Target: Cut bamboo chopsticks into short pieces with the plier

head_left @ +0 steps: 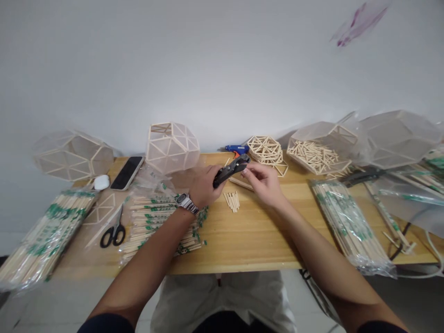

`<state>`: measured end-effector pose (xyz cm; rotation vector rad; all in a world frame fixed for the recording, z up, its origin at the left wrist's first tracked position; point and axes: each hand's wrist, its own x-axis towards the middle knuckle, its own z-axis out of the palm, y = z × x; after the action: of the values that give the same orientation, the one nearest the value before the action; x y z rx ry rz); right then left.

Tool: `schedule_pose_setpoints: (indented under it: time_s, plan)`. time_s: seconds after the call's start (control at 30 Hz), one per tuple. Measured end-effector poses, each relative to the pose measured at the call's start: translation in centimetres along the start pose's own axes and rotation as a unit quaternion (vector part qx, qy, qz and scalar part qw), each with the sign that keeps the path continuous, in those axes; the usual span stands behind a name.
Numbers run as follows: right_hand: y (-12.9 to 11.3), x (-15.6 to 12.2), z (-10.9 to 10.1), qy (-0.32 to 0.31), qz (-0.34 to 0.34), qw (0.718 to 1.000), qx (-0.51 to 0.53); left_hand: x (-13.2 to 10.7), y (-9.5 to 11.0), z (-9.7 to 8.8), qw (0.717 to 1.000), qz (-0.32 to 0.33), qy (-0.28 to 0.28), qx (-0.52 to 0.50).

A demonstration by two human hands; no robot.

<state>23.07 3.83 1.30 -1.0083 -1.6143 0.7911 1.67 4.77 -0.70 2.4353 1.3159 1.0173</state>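
My left hand [205, 186], with a metal watch at its wrist, is wrapped round the handles of a black pliers-like cutter [231, 169]. The cutter's jaws point up and to the right. Close by the jaws, my right hand [264, 183] has thumb and fingers pinched together; what they hold is too small to make out. Below the cutter lies a little group of short cut wooden sticks [232, 201] on the wooden table [249, 245]. A longer stick [242, 184] rests just under the right fingers.
Behind stand a paper-covered stick frame [172, 148], a blue glue gun [236, 149], an open stick frame [266, 150] and a paper-sided holder with many short sticks [314, 155]. Scissors [114, 233], a phone [127, 173] and wrapped chopsticks [152, 222] lie left; a chopstick pack [352, 224] lies right.
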Motion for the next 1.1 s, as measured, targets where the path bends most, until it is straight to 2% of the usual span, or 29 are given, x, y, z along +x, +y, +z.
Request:
schedule_pose_setpoints:
  time_s: [0.7,1.1]
  plan:
    - [-0.05,-0.30,-0.19,0.001,-0.001,1.000,-0.005,-0.07,0.24,-0.01,1.000,-0.009,-0.018,0.006]
    - [-0.59,-0.67,0.01,0.037,-0.058,0.991,-0.113,-0.13,0.41,0.24,1.000,-0.011,-0.009,0.006]
